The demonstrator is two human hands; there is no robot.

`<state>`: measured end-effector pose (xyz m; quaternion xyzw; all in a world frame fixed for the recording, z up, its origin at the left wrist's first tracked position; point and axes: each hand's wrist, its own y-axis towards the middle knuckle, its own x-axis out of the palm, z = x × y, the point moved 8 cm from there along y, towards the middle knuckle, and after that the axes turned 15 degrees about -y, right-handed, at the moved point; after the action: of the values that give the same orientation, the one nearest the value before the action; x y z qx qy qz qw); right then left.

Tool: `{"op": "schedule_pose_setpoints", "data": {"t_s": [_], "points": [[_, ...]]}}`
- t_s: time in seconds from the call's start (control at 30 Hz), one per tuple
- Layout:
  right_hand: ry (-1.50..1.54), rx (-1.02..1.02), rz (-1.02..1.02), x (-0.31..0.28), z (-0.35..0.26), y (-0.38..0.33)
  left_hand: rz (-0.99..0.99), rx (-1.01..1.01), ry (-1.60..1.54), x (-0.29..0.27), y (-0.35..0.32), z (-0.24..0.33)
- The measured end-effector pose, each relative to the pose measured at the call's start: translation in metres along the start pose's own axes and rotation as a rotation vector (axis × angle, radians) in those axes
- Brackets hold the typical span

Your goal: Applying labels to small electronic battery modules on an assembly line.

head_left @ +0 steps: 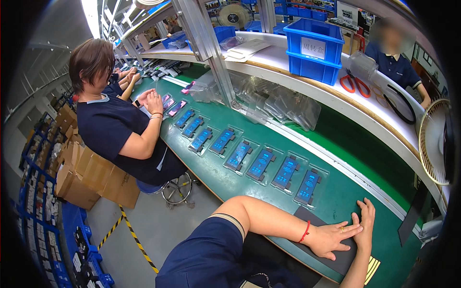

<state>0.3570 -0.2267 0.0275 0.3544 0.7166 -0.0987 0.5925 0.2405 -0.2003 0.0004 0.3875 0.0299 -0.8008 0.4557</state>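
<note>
My left hand (330, 238) lies flat, fingers spread, on a dark mat (345, 261) at the near edge of the green belt (336, 201). A red band circles its wrist. My right hand (366, 224) rests flat beside it, and its fingers touch the left hand's fingertips. Neither hand holds anything. A row of several flat parts with blue labels, each in a clear tray, runs along the belt. The closest tray (307, 187) sits just left of and beyond my hands.
A co-worker (115, 125) sits on a stool (175, 188) at the left, hands on trays. Cardboard boxes (91, 177) stand behind that person. The shelf holds a blue crate (313, 50) and orange scissors (354, 84). Another person (396, 65) stands beyond it. A fan (436, 141) is at right.
</note>
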Motion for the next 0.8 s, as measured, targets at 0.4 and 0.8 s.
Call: {"op": "schedule_pose_setpoints", "data": {"t_s": [0.4,0.8], "points": [[-0.009,0.018,-0.019,0.0011,0.0006,0.0001,0.0,0.005,0.014,0.001,0.0004,-0.0005],[-0.028,0.004,-0.023,0.0025,0.0018,-0.0005,0.01,0.014,0.038,0.0005,0.0005,-0.0001]]}}
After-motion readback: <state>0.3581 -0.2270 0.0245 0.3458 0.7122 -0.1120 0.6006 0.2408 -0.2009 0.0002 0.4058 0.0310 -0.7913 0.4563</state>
